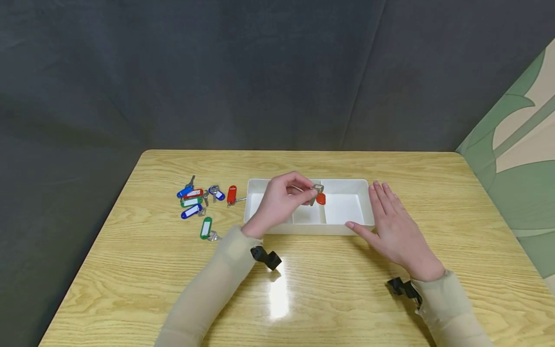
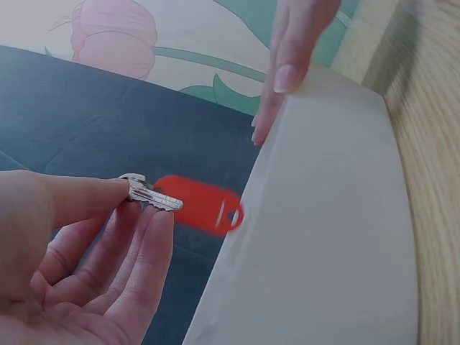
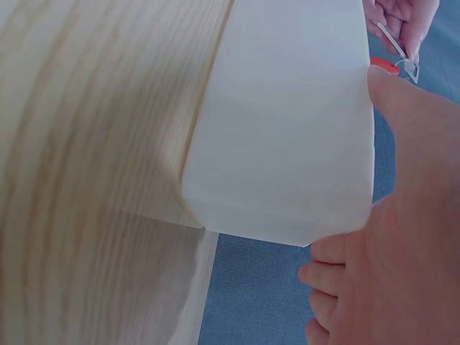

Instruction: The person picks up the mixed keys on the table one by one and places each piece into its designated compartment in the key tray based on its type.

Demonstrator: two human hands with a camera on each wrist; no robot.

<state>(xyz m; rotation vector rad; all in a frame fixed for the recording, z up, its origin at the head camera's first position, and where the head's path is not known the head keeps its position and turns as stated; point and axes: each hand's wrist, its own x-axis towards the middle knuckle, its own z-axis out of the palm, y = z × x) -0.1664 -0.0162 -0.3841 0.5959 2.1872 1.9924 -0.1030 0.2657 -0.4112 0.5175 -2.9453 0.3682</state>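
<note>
Over the white divided tray [image 1: 303,229], my left hand [image 1: 283,196] pinches a silver key [image 2: 154,195] between thumb and fingers. A red key tag [image 2: 205,205] hangs from that key, above the tray's middle and right compartments in the head view. My right hand [image 1: 396,229] rests against the tray's right end, fingers straight along the end wall and thumb at the front rim. In the right wrist view, its thumb [image 3: 410,100] touches the rim of the white tray [image 3: 287,122]. No key shows in the visible parts of the compartments.
Left of the tray lie several tagged keys, among them a blue tag [image 1: 191,211], a green tag [image 1: 206,227] and a red tag [image 1: 231,194] close to the tray's left end. The wooden table [image 1: 329,289] ends at a dark curtain [image 1: 260,77] behind.
</note>
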